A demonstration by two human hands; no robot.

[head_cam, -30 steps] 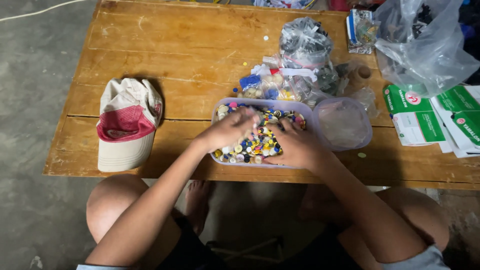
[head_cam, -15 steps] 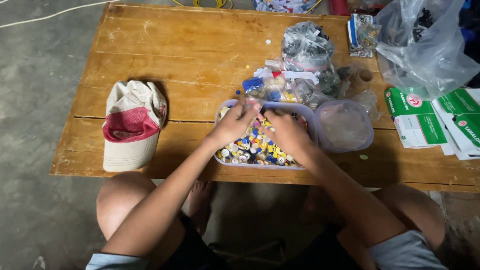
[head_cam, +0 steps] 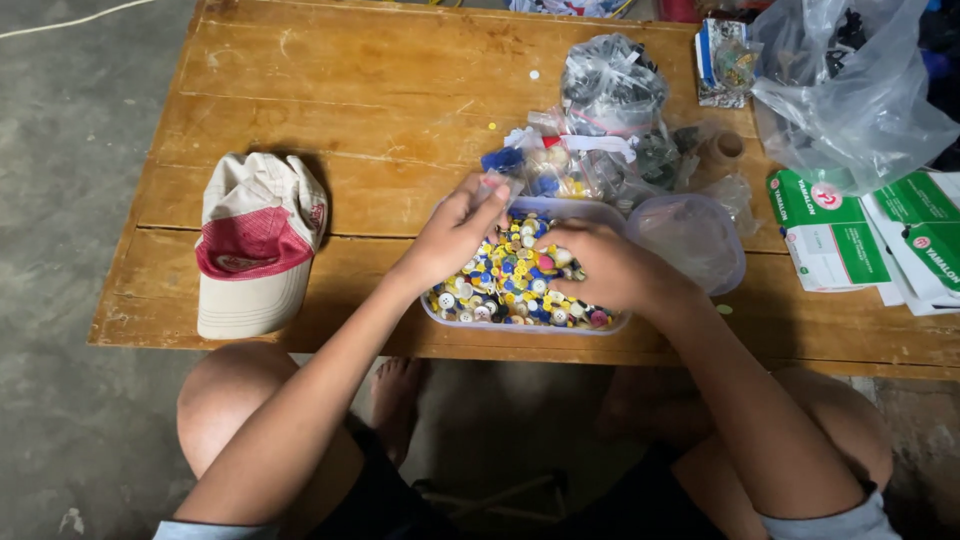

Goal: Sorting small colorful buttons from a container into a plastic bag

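Entry, head camera. Both hands are in the clear plastic tub [head_cam: 600, 325] of mixed buttons [head_cam: 510, 285] at the near edge of the wooden table [head_cam: 350, 90].

Change over the last second: the left hand [head_cam: 455, 235] has risen from lying flat on the button pile to the tub's far left rim, its fingers now drawn together in a pinch. I cannot tell whether a button sits between the fingertips; the tips are small and overlap the bagged items behind. The right hand [head_cam: 610, 270] has shifted slightly toward the tub's middle and lies curled, knuckles up, over the buttons, fingertips down among them. Whether it grips anything is hidden under the palm.

The tub itself has not moved; it sits where it did, touching the round clear lid [head_cam: 690, 240] on its right side.

My reading: the work has gone from spreading or stirring the pile to picking single pieces out, left hand leading.

Surroundings: a red and cream cap [head_cam: 255, 245] lies well to the left; small clear bags [head_cam: 610, 95] of sorted bits sit just behind the tub; green and white packets [head_cam: 830, 230] lie at the right; a big clear bag [head_cam: 855, 90] sits at the far right corner. A few loose buttons lie on the table behind.
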